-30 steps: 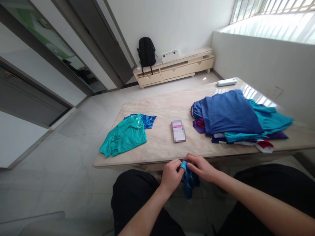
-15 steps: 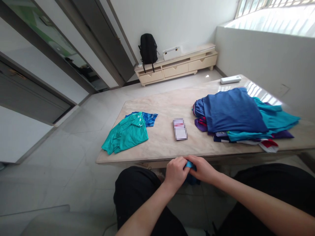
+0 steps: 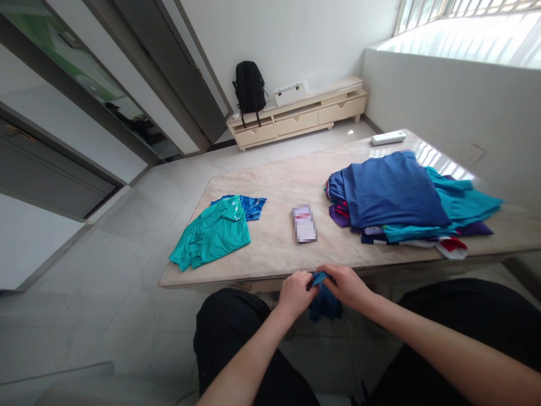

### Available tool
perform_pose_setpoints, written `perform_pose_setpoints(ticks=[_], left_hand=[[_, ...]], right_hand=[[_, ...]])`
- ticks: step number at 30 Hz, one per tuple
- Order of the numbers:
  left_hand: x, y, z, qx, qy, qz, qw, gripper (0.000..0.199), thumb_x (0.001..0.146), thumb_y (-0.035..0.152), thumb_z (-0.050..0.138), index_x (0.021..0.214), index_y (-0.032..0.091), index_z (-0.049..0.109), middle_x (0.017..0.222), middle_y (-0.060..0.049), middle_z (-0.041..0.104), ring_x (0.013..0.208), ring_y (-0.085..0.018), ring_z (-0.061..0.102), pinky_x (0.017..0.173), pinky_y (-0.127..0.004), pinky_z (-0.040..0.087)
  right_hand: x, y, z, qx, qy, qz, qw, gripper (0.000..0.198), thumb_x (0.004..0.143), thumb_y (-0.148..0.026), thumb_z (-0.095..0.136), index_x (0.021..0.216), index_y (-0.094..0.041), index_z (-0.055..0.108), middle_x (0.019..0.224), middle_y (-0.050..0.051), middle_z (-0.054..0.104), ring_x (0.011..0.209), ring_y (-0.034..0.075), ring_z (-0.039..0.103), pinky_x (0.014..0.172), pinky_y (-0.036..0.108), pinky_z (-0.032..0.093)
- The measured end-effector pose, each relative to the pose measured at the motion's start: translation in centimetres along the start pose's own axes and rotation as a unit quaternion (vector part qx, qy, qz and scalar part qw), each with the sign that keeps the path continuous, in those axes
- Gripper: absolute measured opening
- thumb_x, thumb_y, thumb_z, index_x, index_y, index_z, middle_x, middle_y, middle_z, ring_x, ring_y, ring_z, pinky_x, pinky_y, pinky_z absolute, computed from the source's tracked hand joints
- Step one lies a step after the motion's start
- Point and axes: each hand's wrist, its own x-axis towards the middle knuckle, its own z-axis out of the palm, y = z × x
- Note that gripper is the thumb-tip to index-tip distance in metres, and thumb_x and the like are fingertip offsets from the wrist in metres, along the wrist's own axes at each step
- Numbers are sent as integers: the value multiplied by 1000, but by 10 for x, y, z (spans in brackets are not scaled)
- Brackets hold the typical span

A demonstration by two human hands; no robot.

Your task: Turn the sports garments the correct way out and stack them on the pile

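A blue garment point(image 3: 326, 303) hangs between my hands, just off the front edge of the table and above the floor. My left hand point(image 3: 297, 293) pinches its upper edge from the left. Close beside it, my right hand point(image 3: 345, 286) grips the same edge from the right. The garment's lower part dangles in loose folds, and its cut cannot be made out. To the left on the table, green shorts point(image 3: 217, 234) lie over a blue patterned garment point(image 3: 254, 207). A pile of clothes with a dark blue garment point(image 3: 391, 189) on top lies to the right.
A phone-like object point(image 3: 304, 224), its face pixelated, lies mid-table on the marble-look table point(image 3: 274, 183). A white oblong device point(image 3: 389, 137) is at the far right corner. Behind stands a low cabinet point(image 3: 296, 123) with a black backpack point(image 3: 249, 87) on it.
My hands have drawn slightly apart, and more of the blue garment shows between and below them. The camera view has shifted a little. The clothes on the table lie as before.
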Motion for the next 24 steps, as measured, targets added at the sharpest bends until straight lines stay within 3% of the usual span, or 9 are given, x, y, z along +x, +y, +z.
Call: perform_pose_setpoints(ticks=[7, 10, 12, 16, 19, 24], left_hand=[[7, -3, 7, 13, -29, -7, 999, 12, 89, 31, 61, 93, 22, 68, 97, -5, 73, 95, -22, 67, 75, -26, 45], [6, -3, 10, 23, -49, -14, 998, 14, 90, 32, 59, 96, 24, 69, 97, -5, 73, 93, -22, 69, 73, -27, 46], [6, -3, 11, 29, -61, -19, 998, 17, 92, 34, 57, 99, 26, 70, 97, -5, 73, 92, -22, 70, 74, -27, 46], [10, -6, 9, 40, -77, -28, 996, 23, 91, 31, 58, 111, 30, 69, 101, -4, 74, 97, -23, 70, 78, -27, 48], [11, -8, 10, 47, -97, -32, 994, 23, 88, 28, 59, 108, 29, 69, 103, -6, 74, 99, -24, 70, 81, -28, 50], [6, -14, 15, 48, -145, -38, 987, 18, 81, 20, 61, 93, 24, 73, 96, -10, 76, 95, -30, 72, 81, -35, 53]], right_hand=[[-4, -14, -11, 78, 71, -39, 994, 28, 86, -10, 50, 104, -22, 68, 95, 2, 74, 89, 17, 69, 82, 27, 51], [0, -17, -31, 102, 170, -25, 980, 26, 87, -15, 53, 103, -22, 72, 94, 2, 75, 83, 16, 69, 76, 26, 51], [10, -12, -54, 125, 296, 16, 947, 24, 87, -19, 55, 101, -21, 74, 87, 1, 73, 71, 15, 64, 64, 24, 47], [33, 9, -107, 218, 520, 84, 821, 25, 82, -22, 58, 99, -15, 75, 62, -3, 54, 51, 10, 40, 47, 22, 29], [40, 25, -135, 250, 593, 90, 760, 29, 76, -19, 57, 99, -11, 73, 59, -5, 46, 50, 9, 33, 46, 24, 23], [38, 47, -164, 167, 666, 103, 719, 33, 77, -15, 49, 100, -10, 72, 68, -2, 45, 57, 10, 37, 54, 24, 33]])
